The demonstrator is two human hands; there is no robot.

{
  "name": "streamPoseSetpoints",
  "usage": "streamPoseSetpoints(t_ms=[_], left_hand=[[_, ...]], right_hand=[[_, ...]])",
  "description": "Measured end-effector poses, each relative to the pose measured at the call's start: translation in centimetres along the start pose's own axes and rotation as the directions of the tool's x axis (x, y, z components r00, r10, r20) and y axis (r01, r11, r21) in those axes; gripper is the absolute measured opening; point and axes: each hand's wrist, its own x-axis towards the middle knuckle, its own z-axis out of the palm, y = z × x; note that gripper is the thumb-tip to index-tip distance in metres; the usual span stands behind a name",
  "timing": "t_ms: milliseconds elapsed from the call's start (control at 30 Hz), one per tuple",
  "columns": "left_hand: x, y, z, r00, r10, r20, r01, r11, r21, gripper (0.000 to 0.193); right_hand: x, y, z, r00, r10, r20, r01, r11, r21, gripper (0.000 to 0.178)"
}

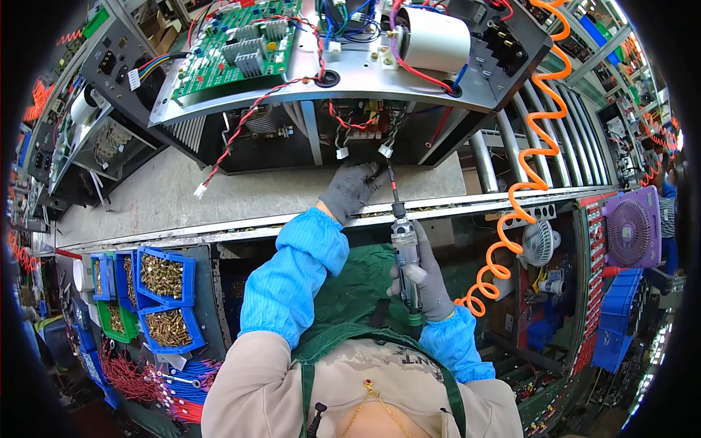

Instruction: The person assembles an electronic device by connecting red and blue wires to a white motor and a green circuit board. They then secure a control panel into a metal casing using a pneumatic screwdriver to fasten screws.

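My right hand (431, 281), in a grey glove, is wrapped round the body of a power screwdriver (405, 252). Its long bit points away from me, the tip at the lower front edge of an open metal equipment chassis (350, 82). Close beside that tip is my left hand (352, 191), also gloved, with its fingers bent together against the chassis edge. Whatever those fingers pinch is too small or hidden to name. White plug connectors (385, 151) on twisted wires hang inside the chassis just above. A green circuit board (237, 55) and a white cylinder (437, 40) sit on its top.
Blue bins (166, 277) of brass-coloured screws stand at the left, above bundles of red and blue wires (175, 387). An orange coiled hose (537, 131) hangs on the right over a roller conveyor (526, 139). Two fans, one purple (632, 228), stand farther right. Another chassis (95, 146) is at far left.
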Motion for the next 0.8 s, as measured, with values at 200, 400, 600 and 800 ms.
streamPoseSetpoints(t_ms=[200,400,600,800], left_hand=[[0.0,0.5,-1.0,0.674,0.208,0.709,-0.625,-0.352,0.697,0.014],[1.1,0.1,-0.6,0.992,-0.110,-0.067,0.114,0.991,0.063,0.009],[0.4,0.3,0.6,0.994,-0.065,-0.087,0.064,0.998,-0.013,0.008],[0.2,0.2,1.4,0.972,-0.075,-0.221,0.151,0.924,0.352,0.028]], right_hand=[[-0.5,0.1,-1.0,1.000,0.002,-0.009,-0.001,0.999,0.050,0.096],[-0.4,-0.6,-1.2,0.998,0.055,0.023,-0.053,0.996,-0.067,0.090],[-0.4,-0.2,-1.6,0.998,0.055,0.008,-0.055,0.998,-0.038,0.086],[-0.3,-0.3,-1.7,0.996,0.080,0.047,-0.076,0.994,-0.077,0.086]])
